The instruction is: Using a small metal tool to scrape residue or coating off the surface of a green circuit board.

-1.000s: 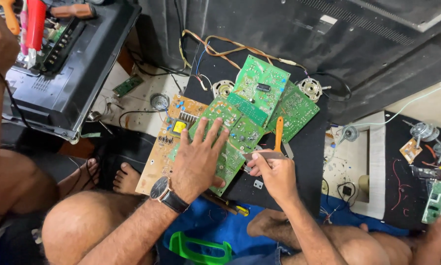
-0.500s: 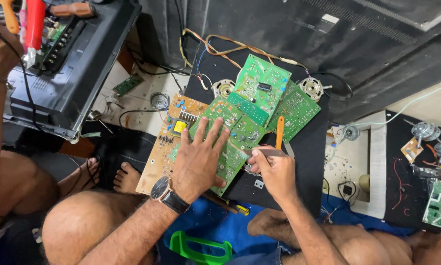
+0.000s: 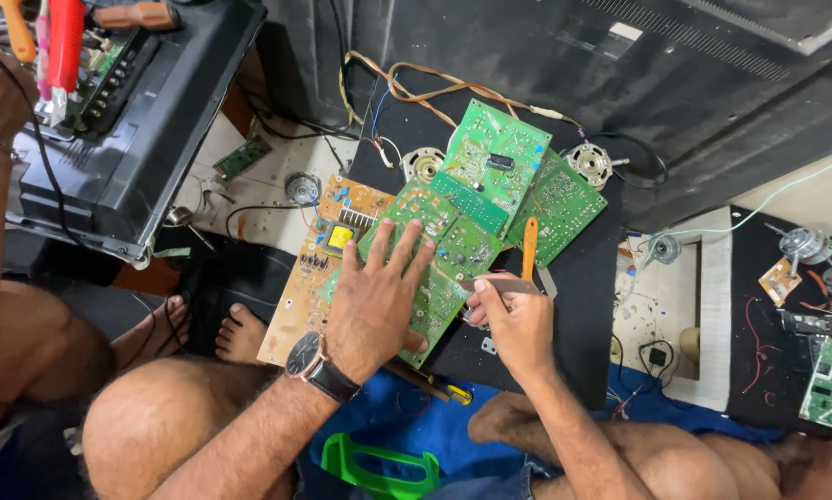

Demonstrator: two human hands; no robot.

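The left hand (image 3: 376, 301) lies flat with fingers spread on the green circuit board (image 3: 434, 268), while the right hand (image 3: 518, 319), just beside it, grips an orange-handled tool (image 3: 528, 248) against the board's near edge.

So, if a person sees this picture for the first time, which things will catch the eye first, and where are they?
First come the green circuit boards overlapping in the middle on a black mat, with a brown board beside them. The left hand, with a wristwatch, lies flat on the boards, and the right hand holds an orange-handled tool to them. At top left, a bright red tool stands out on an opened black device.
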